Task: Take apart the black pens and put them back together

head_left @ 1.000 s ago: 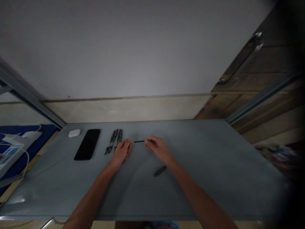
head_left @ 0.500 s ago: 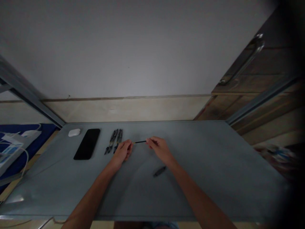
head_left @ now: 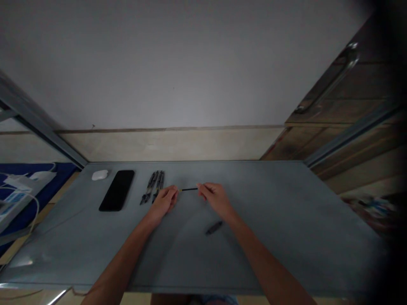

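Between my two hands a thin pen refill (head_left: 190,189) is held level above the table, dark along most of its length with a yellowish part at the left. My left hand (head_left: 165,199) pinches its left end, and my right hand (head_left: 213,195) pinches the right end; both tips are hidden by fingers. A dark pen barrel (head_left: 214,228) lies slanted on the table, just below my right wrist. Several dark pens (head_left: 152,186) lie side by side beyond my left hand, partly covered by it.
On the grey table (head_left: 270,237), a black phone (head_left: 116,190) and a white earbud case (head_left: 99,174) lie at the left. A power strip (head_left: 19,197) with white cables sits on blue cloth past the left edge. A wall (head_left: 178,144) rises behind.
Both hands keep their pinch on the refill with almost no movement. The whole view has shifted very slightly.
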Tool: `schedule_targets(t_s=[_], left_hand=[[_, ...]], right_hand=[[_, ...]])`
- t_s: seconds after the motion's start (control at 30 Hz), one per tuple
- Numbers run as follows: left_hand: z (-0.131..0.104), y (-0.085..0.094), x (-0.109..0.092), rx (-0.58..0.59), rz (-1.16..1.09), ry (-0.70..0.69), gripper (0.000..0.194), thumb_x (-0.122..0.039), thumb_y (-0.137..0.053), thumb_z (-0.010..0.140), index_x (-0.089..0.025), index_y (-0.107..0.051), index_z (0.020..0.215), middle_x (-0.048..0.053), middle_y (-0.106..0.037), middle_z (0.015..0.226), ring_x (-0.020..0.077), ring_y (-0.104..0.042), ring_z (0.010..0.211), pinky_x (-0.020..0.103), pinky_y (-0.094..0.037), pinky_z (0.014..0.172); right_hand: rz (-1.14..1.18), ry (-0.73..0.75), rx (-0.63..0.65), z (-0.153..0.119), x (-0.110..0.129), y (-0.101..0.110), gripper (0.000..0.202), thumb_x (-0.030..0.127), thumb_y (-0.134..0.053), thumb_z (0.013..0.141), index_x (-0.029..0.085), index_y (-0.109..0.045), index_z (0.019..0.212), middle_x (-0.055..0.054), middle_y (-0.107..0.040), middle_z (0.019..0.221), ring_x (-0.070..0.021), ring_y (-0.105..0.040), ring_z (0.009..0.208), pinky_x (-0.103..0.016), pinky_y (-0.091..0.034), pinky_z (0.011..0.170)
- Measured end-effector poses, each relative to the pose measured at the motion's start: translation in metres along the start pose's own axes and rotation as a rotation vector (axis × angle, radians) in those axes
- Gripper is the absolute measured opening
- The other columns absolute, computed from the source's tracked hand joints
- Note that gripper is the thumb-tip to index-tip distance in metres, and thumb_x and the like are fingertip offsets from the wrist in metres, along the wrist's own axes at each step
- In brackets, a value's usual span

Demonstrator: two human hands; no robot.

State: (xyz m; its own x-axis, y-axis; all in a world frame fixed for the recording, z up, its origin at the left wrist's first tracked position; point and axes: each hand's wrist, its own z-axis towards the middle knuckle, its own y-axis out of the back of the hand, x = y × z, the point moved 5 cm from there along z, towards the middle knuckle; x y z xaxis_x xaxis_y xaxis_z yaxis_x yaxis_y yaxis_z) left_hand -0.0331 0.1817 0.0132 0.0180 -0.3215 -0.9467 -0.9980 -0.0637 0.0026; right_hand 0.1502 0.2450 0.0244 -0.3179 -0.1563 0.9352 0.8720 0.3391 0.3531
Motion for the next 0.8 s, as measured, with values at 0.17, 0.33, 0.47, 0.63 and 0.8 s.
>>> schedule_targets(t_s=[0.17,0.33,0.47,0.63,0.8], left_hand=[[0.0002,0.0007,0.0058,-0.040,-0.073,0.079,0.039,-0.056,-0.051,0.082,-0.021,-0.041,0.068,-0.010,-0.026,0.052,0.0045,-0.017,0.039,0.018,-0.012,0.036],[0.0012,0.0017,0.0036,-0.028,-0.054,0.041,0.039,-0.055,-0.051,0.082,-0.021,-0.039,0.067,-0.010,-0.025,0.052,0.0046,-0.017,0.039,0.018,-0.012,0.037],[0.0014,0.0020,0.0000,-0.004,-0.015,0.002,0.041,-0.057,-0.051,0.083,-0.021,-0.041,0.067,-0.010,-0.028,0.052,0.0044,-0.020,0.039,0.018,-0.014,0.037],[-0.0011,-0.0031,0.0000,0.051,-0.020,0.025,0.041,-0.056,-0.052,0.083,-0.021,-0.041,0.066,-0.010,-0.027,0.052,0.0041,-0.019,0.039,0.019,-0.012,0.038],[0.0000,-0.0005,0.0048,0.040,-0.072,0.075,0.040,-0.058,-0.054,0.080,-0.021,-0.044,0.068,-0.011,-0.025,0.050,0.0041,-0.016,0.038,0.019,-0.010,0.037]], right_hand=[[0.074,0.035,0.013,0.0016,0.0024,0.0008,0.031,0.047,-0.059,0.084,0.020,-0.064,0.071,0.000,-0.058,0.063,-0.0140,-0.051,0.059,-0.026,-0.038,0.057],[0.153,0.034,0.020,0.0020,0.0013,-0.0013,0.031,0.048,-0.061,0.082,0.019,-0.065,0.072,-0.001,-0.059,0.064,-0.0140,-0.053,0.060,-0.026,-0.041,0.060],[0.085,-0.044,-0.013,0.0003,-0.0022,-0.0010,0.053,0.059,-0.047,0.089,0.019,-0.061,0.057,-0.001,-0.052,0.050,-0.0137,-0.050,0.050,-0.027,-0.038,0.053],[0.026,-0.046,-0.013,0.0004,-0.0013,0.0020,0.054,0.060,-0.047,0.089,0.020,-0.057,0.053,0.000,-0.049,0.048,-0.0128,-0.046,0.047,-0.027,-0.035,0.051],[0.070,0.025,-0.009,0.0029,0.0009,0.0047,0.037,0.051,-0.057,0.085,0.019,-0.063,0.068,0.000,-0.055,0.060,-0.0138,-0.049,0.057,-0.026,-0.035,0.054]])
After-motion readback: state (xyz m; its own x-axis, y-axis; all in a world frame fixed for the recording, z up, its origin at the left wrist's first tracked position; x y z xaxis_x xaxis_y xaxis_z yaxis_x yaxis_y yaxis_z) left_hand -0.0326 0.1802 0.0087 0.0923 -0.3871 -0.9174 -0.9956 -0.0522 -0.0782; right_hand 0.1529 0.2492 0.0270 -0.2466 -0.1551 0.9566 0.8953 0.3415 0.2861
